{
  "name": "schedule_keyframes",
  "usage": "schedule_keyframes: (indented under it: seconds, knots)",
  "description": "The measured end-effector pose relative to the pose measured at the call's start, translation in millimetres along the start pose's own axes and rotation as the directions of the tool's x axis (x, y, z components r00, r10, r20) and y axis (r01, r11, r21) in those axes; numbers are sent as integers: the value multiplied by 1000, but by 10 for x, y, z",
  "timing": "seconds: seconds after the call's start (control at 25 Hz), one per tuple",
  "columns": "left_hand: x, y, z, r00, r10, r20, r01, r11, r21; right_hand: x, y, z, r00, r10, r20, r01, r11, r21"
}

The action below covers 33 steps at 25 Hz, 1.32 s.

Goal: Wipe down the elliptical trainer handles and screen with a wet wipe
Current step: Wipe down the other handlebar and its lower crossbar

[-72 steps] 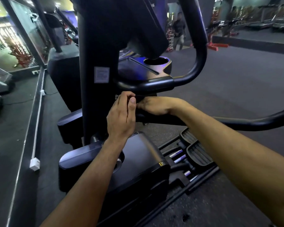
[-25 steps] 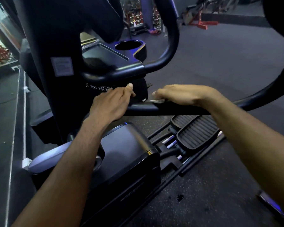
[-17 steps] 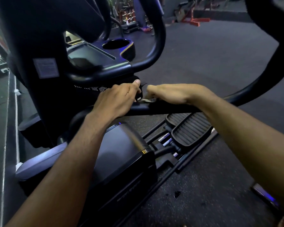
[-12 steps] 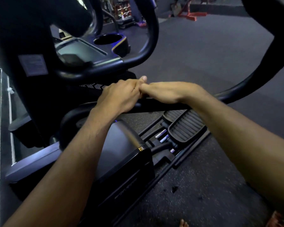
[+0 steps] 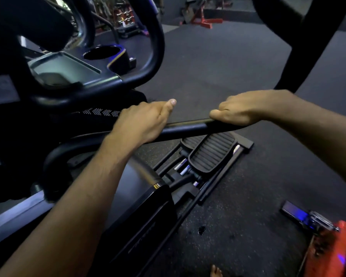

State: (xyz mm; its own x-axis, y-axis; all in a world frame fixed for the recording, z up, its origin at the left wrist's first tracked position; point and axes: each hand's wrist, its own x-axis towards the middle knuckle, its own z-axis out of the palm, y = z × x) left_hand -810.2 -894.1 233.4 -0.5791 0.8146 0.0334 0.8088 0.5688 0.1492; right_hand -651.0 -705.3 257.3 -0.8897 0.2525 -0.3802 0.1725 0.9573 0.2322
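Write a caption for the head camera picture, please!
Both hands, left and right, grasp the elliptical's black handle bar.

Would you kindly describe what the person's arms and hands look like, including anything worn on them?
Both forearms are bare as far as the frame shows: no sleeves, gloves, watch or wristband. The left hand and right hand show no rings; the left thumbnail looks short and plain.

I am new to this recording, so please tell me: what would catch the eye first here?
Two hands grip one black bar across the middle: left hand by the console, right hand further right. Below lies a ribbed pedal; a cup holder sits upper left.
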Motion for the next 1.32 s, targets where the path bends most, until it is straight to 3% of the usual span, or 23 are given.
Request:
schedule_keyframes:
  seconds: [0.12, 0.24, 0.4, 0.52, 0.6, 0.68, 0.72, 0.8, 0.88, 1.0, 1.12, 1.2, 1.32]
  knots:
    - [94, 361, 112, 993, 106, 56, -107, 994, 19, -216, 132, -50, 973, 211, 91, -182, 949, -258]
    - [188, 606, 205, 979, 183, 89, -183, 983, -2, -284, 166, 11, 961, 270, 57, -223, 881, -417]
    - [175, 595, 220, 974, 213, 74, -214, 977, 17, -532, 211, 42, 985, 104, -139, -163, 827, -538]
    - [106, 433, 173, 973, 230, 33, -231, 973, 17, -762, 274, 237, 911, 25, -411, -194, 906, -376]
    - [78, 260, 136, 977, 213, 5, -213, 977, 10, -940, 307, 363, 726, 45, -686, -127, 989, -70]
    - [49, 126, 130, 976, 215, -6, -215, 976, 21, -1145, 383, 473, 398, 191, -897, -51, 981, 186]
    - [33, 94, 135, 973, 229, -13, -229, 973, 19, -1212, 433, 532, 210, 293, -933, -61, 956, 286]
    - [-10, 95, 134, 969, 247, -4, -247, 969, 26, -1148, 435, 658, -116, 478, -871, -69, 871, 487]
    - [-52, 150, 136, 968, 250, 16, -250, 967, 56, -811, 225, 836, -287, 627, -725, 8, 758, 652]
    - [-114, 151, 122, 958, 287, 1, -286, 954, 90, -277, -75, 1043, -332, 788, -519, 158, 589, 793]
    - [-114, 79, 162, 937, 350, -19, -348, 935, 65, -100, -147, 1128, -378, 840, -389, 215, 489, 846]
    - [-111, 49, 197, 921, 388, -33, -386, 921, 56, 65, -391, 1207, -317, 877, -360, 266, 447, 854]
    - [-83, 31, 202, 908, 417, -42, -415, 908, 49, 308, -747, 1290, -167, 962, -215, 429, 267, 863]
